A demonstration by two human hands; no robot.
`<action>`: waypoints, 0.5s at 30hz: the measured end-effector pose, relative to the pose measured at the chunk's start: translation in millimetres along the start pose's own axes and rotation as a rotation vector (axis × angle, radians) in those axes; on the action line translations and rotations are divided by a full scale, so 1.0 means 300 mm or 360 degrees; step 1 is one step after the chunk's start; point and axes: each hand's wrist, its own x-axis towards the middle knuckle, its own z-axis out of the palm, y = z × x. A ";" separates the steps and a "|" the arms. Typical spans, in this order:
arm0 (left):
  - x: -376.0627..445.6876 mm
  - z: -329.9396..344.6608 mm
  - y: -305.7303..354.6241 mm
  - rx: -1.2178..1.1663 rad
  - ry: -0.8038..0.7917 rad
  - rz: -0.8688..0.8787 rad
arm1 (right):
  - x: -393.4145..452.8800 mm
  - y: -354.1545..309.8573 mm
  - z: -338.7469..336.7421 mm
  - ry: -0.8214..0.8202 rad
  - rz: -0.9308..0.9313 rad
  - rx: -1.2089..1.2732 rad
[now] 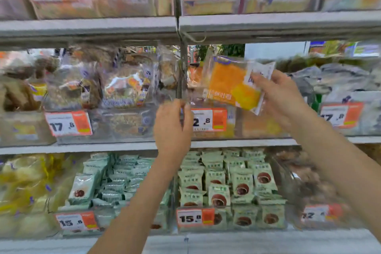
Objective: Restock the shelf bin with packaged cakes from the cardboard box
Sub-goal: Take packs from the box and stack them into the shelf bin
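While the right hand [282, 97] pinches a clear-wrapped orange cake packet [233, 84] above the transparent shelf bin [257, 126], the left hand [173, 128], fingers curled, grips the bin's front edge.

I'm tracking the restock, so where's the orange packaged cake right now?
The orange packaged cake is held up in the right hand, right of centre in the head view, above the middle-shelf bin and its price tag.

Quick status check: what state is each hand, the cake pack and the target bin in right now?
Right hand: raised, pinching the orange cake pack's edge.
Orange cake pack: sealed, tilted, held above the bin, not yet in.
Left hand: fingers at the clear bin's front rim, holding no pack.
Clear shelf bin: partly stocked.
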 end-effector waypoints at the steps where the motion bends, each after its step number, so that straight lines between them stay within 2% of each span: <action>1: 0.063 0.046 -0.005 0.0169 -0.0004 0.0273 | 0.071 -0.018 0.019 0.0042 -0.0016 -0.0009; 2: 0.114 0.100 -0.009 0.0287 -0.0044 0.0480 | 0.141 -0.024 0.037 0.0076 -0.0042 -0.0038; 4: 0.168 0.206 -0.028 0.0471 -0.0162 0.0629 | 0.271 -0.005 0.073 0.0118 -0.0088 -0.0145; 8: 0.154 0.294 -0.055 0.0726 -0.0059 0.0607 | 0.462 0.071 0.152 0.0087 -0.0044 -0.0277; 11: 0.152 0.289 -0.058 0.0737 0.0071 0.0672 | 0.563 0.117 0.221 -0.0028 0.0038 -0.0323; 15: 0.149 0.298 -0.063 0.0684 0.0075 0.0691 | 0.620 0.194 0.289 -0.0183 0.0059 -0.0546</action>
